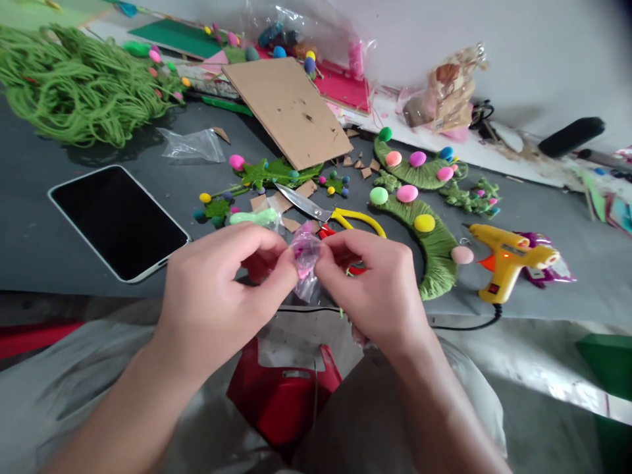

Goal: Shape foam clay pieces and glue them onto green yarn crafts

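Note:
Between my two hands is a small clear plastic bag (307, 253) with something pink and purple inside. My left hand (222, 283) pinches its left side, and my right hand (370, 283) pinches its right side. The pink contents are too small and blurred to name. Just beyond my fingers lie scissors (316, 207) with yellow and red handles, partly hidden by my right hand. A light green item in plastic (254, 217) sits behind my left hand. To the right rests a curved piece wrapped in green yarn (439, 253), with coloured balls along its edge.
A yellow glue gun (503, 253) with a lit light stands at the right, its cord hanging over the table edge. A tablet (118, 220) lies left. Green yarn (74, 85), cardboard (291, 105) and a second wrapped curve (415, 168) are farther back.

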`<state>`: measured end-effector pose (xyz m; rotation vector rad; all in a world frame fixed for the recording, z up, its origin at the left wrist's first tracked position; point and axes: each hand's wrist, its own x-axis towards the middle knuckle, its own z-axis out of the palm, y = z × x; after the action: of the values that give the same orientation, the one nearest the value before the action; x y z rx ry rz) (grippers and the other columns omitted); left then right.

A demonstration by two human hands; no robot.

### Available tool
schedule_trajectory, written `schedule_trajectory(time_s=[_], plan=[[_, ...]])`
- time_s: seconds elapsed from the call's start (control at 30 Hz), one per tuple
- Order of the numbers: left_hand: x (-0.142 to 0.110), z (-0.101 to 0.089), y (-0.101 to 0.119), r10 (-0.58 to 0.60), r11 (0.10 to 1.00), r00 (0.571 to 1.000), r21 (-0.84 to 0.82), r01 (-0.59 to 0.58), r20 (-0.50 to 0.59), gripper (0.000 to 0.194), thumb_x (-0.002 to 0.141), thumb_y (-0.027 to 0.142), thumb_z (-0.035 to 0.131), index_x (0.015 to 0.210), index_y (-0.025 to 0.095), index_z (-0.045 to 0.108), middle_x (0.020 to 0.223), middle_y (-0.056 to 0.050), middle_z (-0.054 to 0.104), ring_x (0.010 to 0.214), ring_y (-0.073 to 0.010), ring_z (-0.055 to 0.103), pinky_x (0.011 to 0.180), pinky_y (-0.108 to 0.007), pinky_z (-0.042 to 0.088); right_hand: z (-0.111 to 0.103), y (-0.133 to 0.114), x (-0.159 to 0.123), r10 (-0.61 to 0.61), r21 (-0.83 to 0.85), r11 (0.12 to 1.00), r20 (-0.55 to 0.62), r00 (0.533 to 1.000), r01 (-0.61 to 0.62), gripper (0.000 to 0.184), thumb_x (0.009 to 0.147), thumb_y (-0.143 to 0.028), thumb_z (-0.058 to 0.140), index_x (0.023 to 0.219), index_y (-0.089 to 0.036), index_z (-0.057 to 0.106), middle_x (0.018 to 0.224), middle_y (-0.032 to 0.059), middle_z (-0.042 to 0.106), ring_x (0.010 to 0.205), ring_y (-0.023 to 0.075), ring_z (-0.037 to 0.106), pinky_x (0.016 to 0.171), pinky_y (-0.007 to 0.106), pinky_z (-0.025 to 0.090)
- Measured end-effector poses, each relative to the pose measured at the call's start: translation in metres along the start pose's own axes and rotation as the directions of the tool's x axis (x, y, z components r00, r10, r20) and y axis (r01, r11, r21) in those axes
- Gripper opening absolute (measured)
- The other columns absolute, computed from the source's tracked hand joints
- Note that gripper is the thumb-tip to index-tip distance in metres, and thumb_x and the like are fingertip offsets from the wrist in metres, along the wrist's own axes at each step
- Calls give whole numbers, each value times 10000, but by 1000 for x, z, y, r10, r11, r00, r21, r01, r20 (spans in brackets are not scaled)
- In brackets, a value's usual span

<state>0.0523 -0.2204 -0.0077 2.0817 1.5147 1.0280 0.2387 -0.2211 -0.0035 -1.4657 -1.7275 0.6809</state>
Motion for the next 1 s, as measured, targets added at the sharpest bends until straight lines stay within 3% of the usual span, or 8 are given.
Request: schedule_trajectory(time_s=[0.13,0.23,0.33,0.4,0.53,0.7,0.83,1.0], plan=[[-1,-5,4,124,992,992,24,-124,-7,163,919,243,695,782,256,609,729,23,654,645,-156,612,634,-341,506,2,-1,0,-21,-21,1000,-42,999,21,104,890,-171,671,794,-198,698,760,10,718,674,139,598,649,294,483],[2,-8,3,216,972,976,-100,-214,7,206,839,206,735,1019,281,668,1269,-28,721,1182,-267,708,1038,-404,583,-1,0,2,24,248,968,40,999,-34,95,923,-173,638,841,-207,672,803,-6,696,708,128,617,662,269,509],[6,-7,-3,277,958,959,-95,-271,56,672,830,202,721,1463,308,522,1717,-47,405,1633,-360,320,1361,-525,287,-6,5,5,56,469,874,158,986,-125,91,920,-158,635,849,-208,659,787,-18,653,691,112,584,627,244,498],[7,-5,-9,301,954,946,-49,-297,124,746,871,193,699,1559,307,434,1692,-58,460,1624,-346,347,1366,-550,272,-9,9,8,53,525,834,229,972,-169,76,912,-155,647,856,-201,667,789,-23,653,685,102,573,608,228,483],[7,-4,-19,258,965,952,-2,-261,164,543,931,195,689,1458,259,576,1447,-69,692,1341,-281,664,1210,-441,507,-14,15,12,50,498,846,284,957,-192,69,922,-165,669,867,-177,709,793,-27,682,693,85,594,622,202,481],[5,-5,-21,276,960,957,21,-279,87,443,935,155,698,1372,221,665,1373,-67,743,1236,-234,726,1147,-376,563,-15,17,12,91,375,908,254,963,-185,104,911,-132,671,839,-167,738,761,-25,692,691,83,595,625,194,474],[6,-2,-21,282,958,958,35,-283,46,385,946,163,704,1325,234,704,1333,-55,772,1180,-226,757,1105,-380,604,-15,21,10,120,431,882,188,975,-192,109,847,-155,793,828,-180,689,768,-29,696,668,85,604,603,194,484],[8,2,-22,291,956,956,31,-292,24,374,948,133,697,1304,249,721,1312,-40,785,1168,-226,769,1076,-384,631,-15,25,12,16,461,879,227,974,-121,92,854,-219,855,871,-183,771,872,17,740,786,136,649,705,260,533]])
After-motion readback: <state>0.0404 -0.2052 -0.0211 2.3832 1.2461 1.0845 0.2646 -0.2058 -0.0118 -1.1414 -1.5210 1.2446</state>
